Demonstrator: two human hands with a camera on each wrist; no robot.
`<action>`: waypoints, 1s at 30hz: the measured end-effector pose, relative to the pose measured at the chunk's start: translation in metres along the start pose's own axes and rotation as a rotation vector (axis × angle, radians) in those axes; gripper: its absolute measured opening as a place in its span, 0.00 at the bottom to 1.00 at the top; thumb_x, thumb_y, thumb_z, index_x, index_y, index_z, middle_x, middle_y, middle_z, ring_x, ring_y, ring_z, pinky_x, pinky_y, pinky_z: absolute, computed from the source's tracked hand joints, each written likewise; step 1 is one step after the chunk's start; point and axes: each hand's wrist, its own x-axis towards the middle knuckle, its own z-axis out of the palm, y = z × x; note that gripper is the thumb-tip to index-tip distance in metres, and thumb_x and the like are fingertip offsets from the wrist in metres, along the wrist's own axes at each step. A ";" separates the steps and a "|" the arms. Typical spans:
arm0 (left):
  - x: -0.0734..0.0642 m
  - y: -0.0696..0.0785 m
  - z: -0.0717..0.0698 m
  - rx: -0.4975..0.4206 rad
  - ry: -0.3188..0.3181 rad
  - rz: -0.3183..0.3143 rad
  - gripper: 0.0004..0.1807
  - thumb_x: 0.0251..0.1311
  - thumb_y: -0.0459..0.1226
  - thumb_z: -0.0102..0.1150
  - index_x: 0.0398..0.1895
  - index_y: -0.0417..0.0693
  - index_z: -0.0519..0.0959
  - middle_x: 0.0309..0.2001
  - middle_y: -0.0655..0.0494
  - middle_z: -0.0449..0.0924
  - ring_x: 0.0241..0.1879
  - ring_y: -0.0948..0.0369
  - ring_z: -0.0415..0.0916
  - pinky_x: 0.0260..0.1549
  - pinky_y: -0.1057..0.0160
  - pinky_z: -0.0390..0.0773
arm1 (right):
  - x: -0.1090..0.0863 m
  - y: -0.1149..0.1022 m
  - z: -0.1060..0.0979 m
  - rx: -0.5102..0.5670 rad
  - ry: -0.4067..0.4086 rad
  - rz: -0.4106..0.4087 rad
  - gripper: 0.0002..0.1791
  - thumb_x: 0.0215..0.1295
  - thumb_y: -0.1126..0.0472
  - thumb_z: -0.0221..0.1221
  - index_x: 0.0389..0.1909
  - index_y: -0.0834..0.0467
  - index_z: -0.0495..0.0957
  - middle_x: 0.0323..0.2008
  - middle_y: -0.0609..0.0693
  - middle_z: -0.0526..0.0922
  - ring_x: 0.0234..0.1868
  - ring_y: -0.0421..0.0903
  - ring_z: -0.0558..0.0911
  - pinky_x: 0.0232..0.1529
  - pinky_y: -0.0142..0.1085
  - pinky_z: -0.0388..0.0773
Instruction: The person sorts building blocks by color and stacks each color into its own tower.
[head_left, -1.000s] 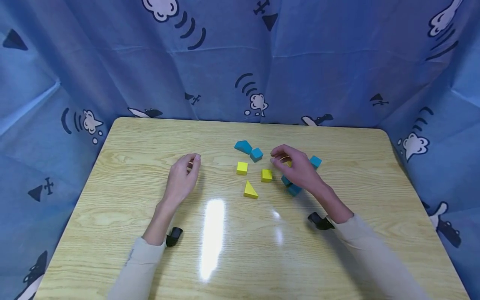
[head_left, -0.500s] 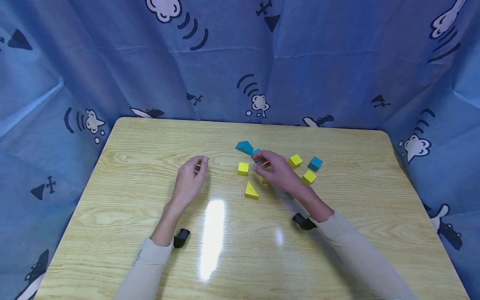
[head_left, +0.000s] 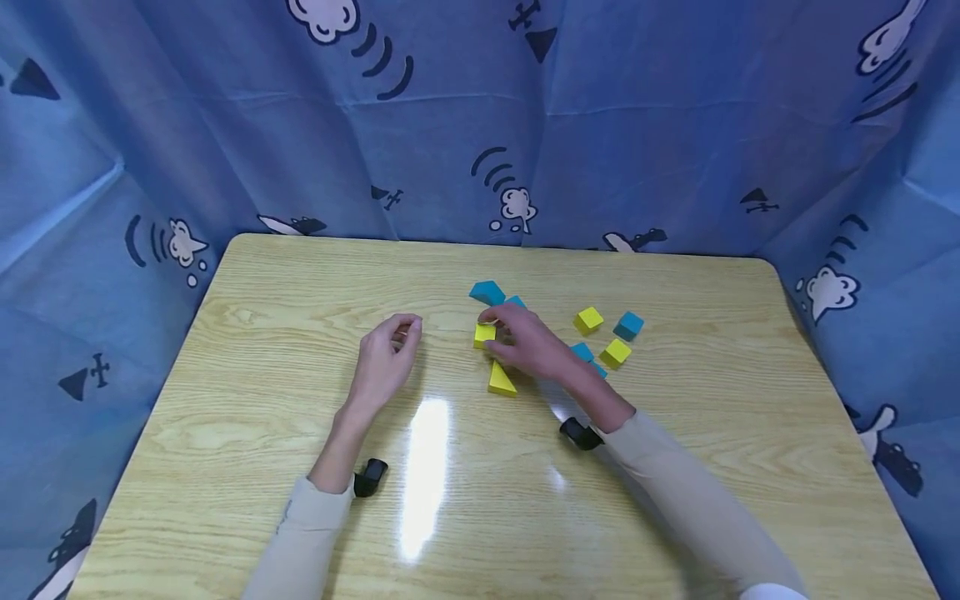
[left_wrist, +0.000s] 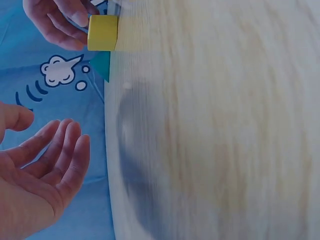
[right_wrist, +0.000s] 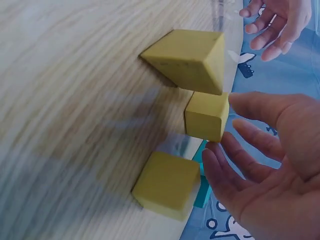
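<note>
In the head view my right hand [head_left: 525,340] is at a yellow cube [head_left: 484,335], its thumb and index finger spread on either side. In the right wrist view the thumb tip overlaps the edge of that yellow cube [right_wrist: 205,117], and the other fingers are loosely bent. Right beside the hand lies a yellow triangular block [head_left: 501,381]; another yellow cube [right_wrist: 167,185] shows below in the right wrist view. My left hand [head_left: 384,354] hovers over the table to the left, fingers loosely curved. The left wrist view shows its palm [left_wrist: 30,190] holding nothing.
Behind the right hand sit a blue angled block [head_left: 487,292] and a partly hidden blue cube [head_left: 515,301]. To its right are yellow cubes [head_left: 588,321], a blue cube [head_left: 628,326] and blue blocks [head_left: 582,352] partly under the forearm. A patterned blue curtain [head_left: 450,125] surrounds the wooden table [head_left: 225,400].
My right hand has moved left from the right-hand blocks, past the middle ones, to the left yellow cube. The left hand has shifted slightly right. The blocks look unmoved.
</note>
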 end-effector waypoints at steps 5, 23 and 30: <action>-0.001 -0.002 0.002 -0.012 0.000 -0.017 0.18 0.77 0.37 0.51 0.56 0.30 0.80 0.45 0.41 0.83 0.44 0.49 0.80 0.44 0.54 0.81 | 0.006 0.001 0.004 -0.035 -0.032 -0.006 0.23 0.71 0.67 0.63 0.65 0.65 0.74 0.61 0.60 0.77 0.59 0.56 0.75 0.62 0.49 0.73; -0.004 -0.009 0.005 -0.038 -0.017 -0.037 0.17 0.77 0.37 0.52 0.55 0.30 0.80 0.46 0.39 0.83 0.44 0.48 0.81 0.46 0.53 0.82 | 0.013 -0.015 0.020 -0.045 -0.043 -0.062 0.15 0.66 0.65 0.69 0.52 0.61 0.81 0.49 0.54 0.83 0.48 0.50 0.78 0.53 0.42 0.77; -0.007 -0.010 0.003 -0.039 -0.052 -0.080 0.17 0.77 0.38 0.53 0.57 0.32 0.80 0.50 0.40 0.83 0.48 0.47 0.82 0.50 0.50 0.82 | 0.013 -0.023 0.030 -0.006 -0.047 -0.088 0.14 0.64 0.65 0.70 0.49 0.61 0.81 0.45 0.52 0.82 0.46 0.49 0.78 0.52 0.41 0.78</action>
